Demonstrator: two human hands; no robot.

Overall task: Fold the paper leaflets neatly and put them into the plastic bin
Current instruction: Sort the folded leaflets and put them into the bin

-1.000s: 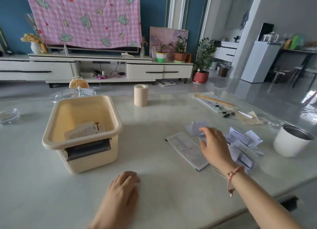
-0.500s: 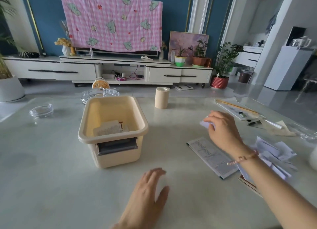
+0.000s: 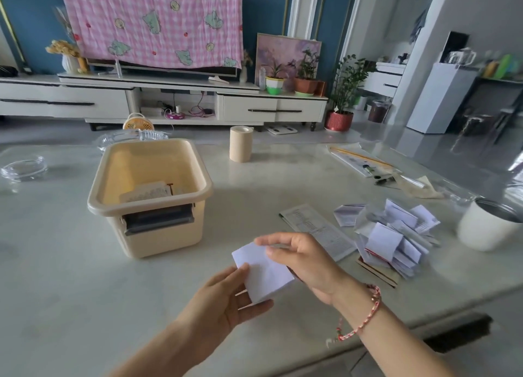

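Both hands hold one white leaflet (image 3: 261,272) above the near desk (image 3: 70,277): the left hand (image 3: 223,300) pinches its near edge, the right hand (image 3: 302,259) grips its far edge. The bin (image 3: 150,195) sits far left; the leaflet pile (image 3: 393,235) lies right.

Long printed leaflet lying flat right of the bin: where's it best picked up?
By the long edge facing the bin, coming in low from the left to slide under it. The leaflet lies flat, so nothing stands up to pinch, and the pile crowds its right side.
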